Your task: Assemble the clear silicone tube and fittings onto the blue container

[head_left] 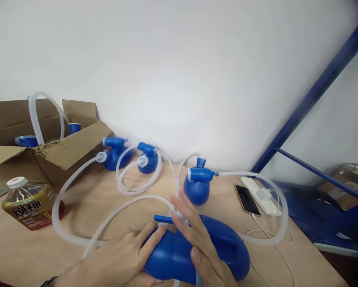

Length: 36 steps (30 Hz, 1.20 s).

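Observation:
A large blue plastic urinal bottle lies on its side at the table's front, with a long translucent hose beside it. My left hand is closed around its left end, thumb low and fingers over the top. My right hand stands edge-on over the bottle's middle, fingers stretched out and slightly blurred. It covers part of the bottle and its neck; whether it presses on the plastic I cannot tell. A blue strip shows between the two hands. Behind, a second blue urinal bottle stands with its blue funnel piece attached to a hose.
Two more blue bottles with coiled hoses stand against the wall. At left are an open cardboard box with blue parts and a drink bottle. To the right lie a phone, a power strip and a blue metal frame.

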Motion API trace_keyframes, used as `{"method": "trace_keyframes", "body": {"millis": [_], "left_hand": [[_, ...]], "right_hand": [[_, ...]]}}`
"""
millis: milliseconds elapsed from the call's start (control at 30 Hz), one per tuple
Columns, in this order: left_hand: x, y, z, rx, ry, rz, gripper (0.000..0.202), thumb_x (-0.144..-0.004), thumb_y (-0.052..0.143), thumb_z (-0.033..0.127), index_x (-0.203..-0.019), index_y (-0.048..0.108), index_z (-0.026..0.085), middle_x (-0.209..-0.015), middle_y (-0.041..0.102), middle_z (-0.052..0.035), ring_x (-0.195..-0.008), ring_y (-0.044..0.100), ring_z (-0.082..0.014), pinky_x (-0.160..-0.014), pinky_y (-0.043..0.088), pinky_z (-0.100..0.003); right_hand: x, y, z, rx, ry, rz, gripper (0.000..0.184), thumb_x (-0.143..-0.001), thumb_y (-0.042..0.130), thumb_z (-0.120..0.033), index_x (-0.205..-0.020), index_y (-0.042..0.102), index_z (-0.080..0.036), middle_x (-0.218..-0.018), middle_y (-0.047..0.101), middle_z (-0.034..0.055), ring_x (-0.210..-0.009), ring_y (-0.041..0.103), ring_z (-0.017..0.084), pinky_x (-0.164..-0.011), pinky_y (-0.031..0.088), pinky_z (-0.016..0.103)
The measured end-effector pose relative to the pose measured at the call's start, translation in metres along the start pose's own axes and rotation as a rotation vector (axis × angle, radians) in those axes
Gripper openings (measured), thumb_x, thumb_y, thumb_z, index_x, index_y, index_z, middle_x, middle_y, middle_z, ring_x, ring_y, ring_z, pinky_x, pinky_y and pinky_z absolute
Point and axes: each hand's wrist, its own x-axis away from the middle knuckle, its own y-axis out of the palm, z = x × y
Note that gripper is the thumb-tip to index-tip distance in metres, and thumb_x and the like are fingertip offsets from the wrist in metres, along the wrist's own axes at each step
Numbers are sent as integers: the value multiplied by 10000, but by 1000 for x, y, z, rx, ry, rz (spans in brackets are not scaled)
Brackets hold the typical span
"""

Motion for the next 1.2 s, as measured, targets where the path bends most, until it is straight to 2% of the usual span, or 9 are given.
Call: {"method": "trace_keyframes", "body": {"millis": [133, 233, 267, 333, 433, 533, 600, 800, 1200], "left_hand": [[0, 4, -9, 95, 16, -5, 855, -950, 597, 776, -1460, 478, 100, -1248, 730, -178, -634, 712, -206, -614, 554, -308], [-1, 5, -17, 153, 60, 57, 774, -1050, 387, 750, -1451, 448, 92, -1225, 732, -161, -726, 738, -201, -623, 544, -308], [-2, 4, -19, 135, 68, 97, 739, -1083, 297, 720, -1435, 462, 91, -1205, 736, -153, -735, 736, -195, -611, 529, -311], [-3, 3, -20, 64, 55, 205, 684, -1129, 179, 631, -1402, 509, 98, -1187, 742, -136, -773, 735, -182, -615, 509, -312], [-2, 4, -15, -10, -1, 349, 617, -1149, 240, 574, -1370, 590, 117, -1169, 748, -101, -914, 732, -183, -682, 501, -308], [1, 8, -7, -45, -45, 407, 566, -1147, 311, 550, -1358, 641, 142, -1176, 745, -86, -1004, 711, -218, -695, 485, -332], [2, 9, -3, -60, -39, 403, 546, -1150, 316, 530, -1343, 658, 150, -1179, 746, -80, -961, 708, -208, -677, 479, -335], [-1, 3, 0, -71, -23, 398, 544, -1154, 306, 506, -1309, 676, 139, -1147, 757, -73, -928, 710, -190, -655, 499, -328], [-5, -4, 5, -29, 14, 404, 554, -1162, 270, 476, -1276, 707, 155, -1137, 767, -55, -922, 716, -182, -631, 518, -306]], "right_hand": [[-7, -10, 1, 278, -371, -60, 507, -1113, 473, -430, -1615, 422, -387, -1597, 540, -20, -1598, 327, 264, -1319, 271, 518], [-14, -14, -4, 362, -494, -227, 359, -1133, 439, -352, -1446, 609, -304, -1324, 743, -74, -1429, 561, 107, -1322, 240, 289], [-14, -14, -5, 337, -476, -210, 365, -1139, 413, -348, -1431, 622, -284, -1282, 763, -68, -1352, 621, 83, -1300, 268, 235], [-8, -10, -5, 237, -359, 51, 384, -1127, 435, -408, -1434, 629, -286, -1311, 752, -23, -1306, 658, 133, -1267, 370, 278], [10, -1, 1, 18, 103, 529, 375, -1099, 484, -464, -1387, 677, -322, -1376, 709, 43, -1308, 659, 241, -1128, 535, 392], [25, 4, 2, -249, 679, 484, 400, -1050, 588, -503, -1343, 732, -273, -1334, 729, 90, -1192, 720, 260, -1008, 603, 355], [29, 4, -3, -388, 872, 391, 474, -988, 657, -592, -1308, 768, -260, -1359, 720, 106, -1198, 717, 291, -1025, 603, 380], [25, 3, -7, -518, 862, 373, 456, -957, 674, -645, -1188, 831, -285, -1452, 664, 115, -1316, 660, 324, -1080, 581, 415], [45, 12, 12, -429, 621, 577, 158, -886, 817, -479, -858, 875, -335, -970, 817, 103, -899, 812, 252, -811, 662, 275]]}}
